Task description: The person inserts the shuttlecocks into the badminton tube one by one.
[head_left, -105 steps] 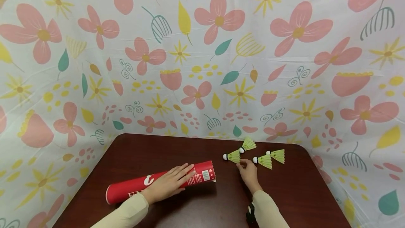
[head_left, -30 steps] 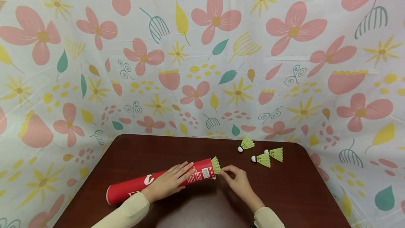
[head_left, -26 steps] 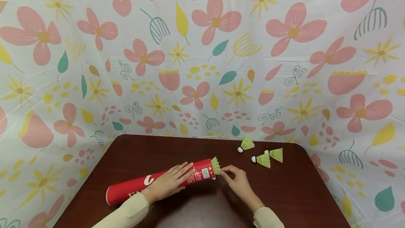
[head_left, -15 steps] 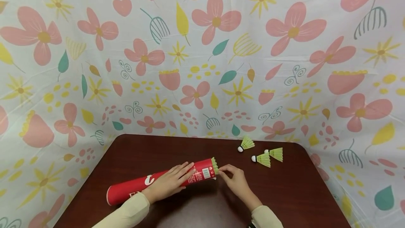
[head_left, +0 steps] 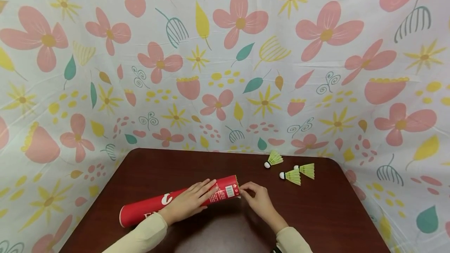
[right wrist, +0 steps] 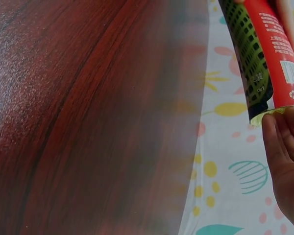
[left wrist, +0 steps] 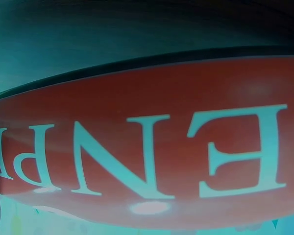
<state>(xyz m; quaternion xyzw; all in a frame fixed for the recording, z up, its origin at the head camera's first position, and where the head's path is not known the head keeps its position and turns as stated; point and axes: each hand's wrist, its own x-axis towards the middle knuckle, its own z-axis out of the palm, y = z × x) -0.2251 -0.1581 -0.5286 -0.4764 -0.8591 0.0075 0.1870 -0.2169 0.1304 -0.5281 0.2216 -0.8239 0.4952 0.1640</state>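
We had room to pass between the tube [head_left: 140,209] and the far edge of the table [head_left: 165,167]. The left hand [head_left: 191,200] barred the tube's top; the right hand [head_left: 261,203] stood at its mouth, perhaps only partly blocking it. Three shuttlecocks [head_left: 292,177] obstructed the far right.

Right hand [right wrist: 290,164] at the mouth of the red tube [right wrist: 278,54], fingertips touching the yellow-green fringe [right wrist: 256,120] at its rim! Barcode [right wrist: 291,72] showing, black-and-green panel [right wrist: 250,54] alongside, left hand [right wrist: 287,20] partly visible above; wood-grain tabletop [right wrist: 88,117] fills the left, floral cloth [right wrist: 235,147] beyond its edge.
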